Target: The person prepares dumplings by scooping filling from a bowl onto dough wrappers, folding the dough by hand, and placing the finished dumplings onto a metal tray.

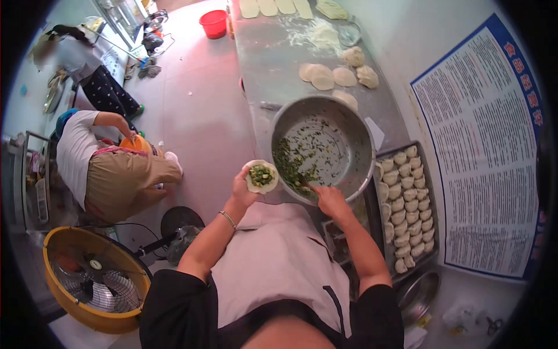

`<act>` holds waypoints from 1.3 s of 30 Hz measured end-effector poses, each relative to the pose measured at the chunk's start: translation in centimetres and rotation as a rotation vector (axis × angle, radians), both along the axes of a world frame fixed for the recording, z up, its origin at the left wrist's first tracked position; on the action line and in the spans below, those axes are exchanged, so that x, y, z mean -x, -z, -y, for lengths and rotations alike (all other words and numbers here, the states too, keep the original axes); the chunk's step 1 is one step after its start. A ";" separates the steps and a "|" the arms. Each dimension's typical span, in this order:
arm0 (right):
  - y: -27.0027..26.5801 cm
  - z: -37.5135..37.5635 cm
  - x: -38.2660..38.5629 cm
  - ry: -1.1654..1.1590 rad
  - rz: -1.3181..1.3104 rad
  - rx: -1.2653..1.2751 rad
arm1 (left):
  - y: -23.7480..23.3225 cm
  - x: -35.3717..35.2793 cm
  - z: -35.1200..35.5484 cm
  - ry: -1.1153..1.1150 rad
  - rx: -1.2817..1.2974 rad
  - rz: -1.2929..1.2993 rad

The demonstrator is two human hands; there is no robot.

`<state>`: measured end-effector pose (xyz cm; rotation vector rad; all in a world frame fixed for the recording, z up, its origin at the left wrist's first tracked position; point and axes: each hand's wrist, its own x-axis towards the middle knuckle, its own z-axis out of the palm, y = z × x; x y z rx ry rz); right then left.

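My left hand [242, 187] holds a round dough wrapper [252, 185] with a mound of chopped green filling [261, 175] on it, just left of a big metal bowl [363, 125]. Inside that bowl, my right hand [331, 200] grips a utensil [304, 181] by its handle at the near rim. Its far end dips into the green filling [285, 157] gathered along the bowl's left side, so its exact kind is hidden. Scattered bits of filling cling to the bowl's bottom. Several flat dough rounds [321, 77] lie on the metal table beyond the bowl.
A tray of shaped dumplings [410, 206] stands right of the bowl. Dough balls [366, 77] and flour [324, 36] lie on the metal table [264, 64]. A yellow fan [52, 279] is at lower left. One person [122, 168] bends nearby; another person [87, 64] stands farther back.
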<state>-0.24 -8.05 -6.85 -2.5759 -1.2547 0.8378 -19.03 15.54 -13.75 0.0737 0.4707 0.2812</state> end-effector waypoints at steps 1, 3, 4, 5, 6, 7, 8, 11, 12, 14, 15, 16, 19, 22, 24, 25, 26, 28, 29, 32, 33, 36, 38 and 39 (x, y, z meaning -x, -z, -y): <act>0.6 -0.5 -0.4 0.017 -0.083 -0.070 | -0.1 0.2 -0.1 -0.012 -0.007 -0.020; 2.3 -1.5 -1.2 0.035 -0.190 -0.177 | -0.2 0.4 -0.4 -0.008 -0.018 -0.027; 2.8 -1.8 -1.4 0.037 -0.245 -0.233 | -0.3 0.3 -0.6 -0.021 -0.026 -0.043; 3.2 -1.9 -1.6 0.098 -0.324 -0.232 | -0.3 0.3 -0.9 -0.037 -0.035 -0.060; 3.3 -2.0 -1.6 0.158 -0.405 -0.230 | -0.6 0.3 -1.1 -0.044 -0.039 -0.072; 3.3 -2.1 -1.6 0.220 -0.486 -0.228 | -0.9 0.2 -1.3 -0.050 -0.043 -0.084; 3.9 -2.1 -1.6 0.264 -0.584 -0.273 | -1.3 0.1 -1.6 -0.054 -0.048 -0.095; 4.3 -2.2 -1.6 0.405 -0.849 -0.373 | -2.3 -0.7 -2.2 -0.064 -0.126 -0.095; 2.1 -2.7 -1.2 0.456 -0.918 -0.383 | -2.4 -1.0 -2.3 -0.077 -0.145 -0.114; 0.4 -2.8 -1.1 0.507 -1.006 -0.410 | -2.5 -1.8 -2.7 -0.104 -0.184 -0.150; 0.1 -2.6 -1.3 0.506 -1.025 -0.428 | -3.2 -2.4 -2.8 -0.111 -0.216 -0.174; -0.2 -2.5 -1.4 0.506 -1.044 -0.446 | -3.9 -3.1 -2.7 -0.118 -0.247 -0.199; -1.7 -2.0 -1.7 0.477 -0.978 -0.546 | -4.7 -5.6 -2.5 -0.100 -0.309 -0.215; -0.6 -1.5 -2.2 0.375 -0.858 -0.708 | -5.3 -8.5 -1.5 -0.074 -0.303 -0.123; -2.3 -1.0 -1.6 0.346 -0.602 -0.711 | -5.5 -10.2 -0.9 -0.053 -0.283 -0.091; -3.0 -1.0 -1.1 0.332 -0.475 -0.709 | -5.7 -10.8 -0.5 -0.051 -0.272 -0.091; -2.8 -1.1 -0.8 0.270 -0.282 -0.799 | -5.9 -11.4 -0.2 -0.048 -0.261 -0.090; -2.4 -1.4 0.0 0.138 0.112 -0.956 | -6.0 -12.5 0.7 -0.050 -0.217 -0.136; -2.4 -1.2 0.5 0.147 0.152 -0.876 | -6.0 -12.9 1.0 -0.052 -0.193 -0.149; -2.8 -0.4 1.9 0.137 0.288 -0.683 | -6.1 -13.8 2.1 -0.058 -0.098 -0.182; -2.5 -0.1 2.1 0.107 0.348 -0.652 | -5.6 -14.0 2.2 -0.058 -0.073 -0.195; -1.3 0.8 2.7 0.084 0.376 -0.664 | -4.2 -14.4 2.3 -0.041 -0.026 -0.217; -1.1 1.1 2.4 0.115 0.326 -0.697 | -3.4 -14.1 2.6 -0.017 -0.023 -0.200; -1.6 1.2 2.4 0.143 0.287 -0.708 | -3.9 -13.9 2.9 -0.026 -0.041 -0.164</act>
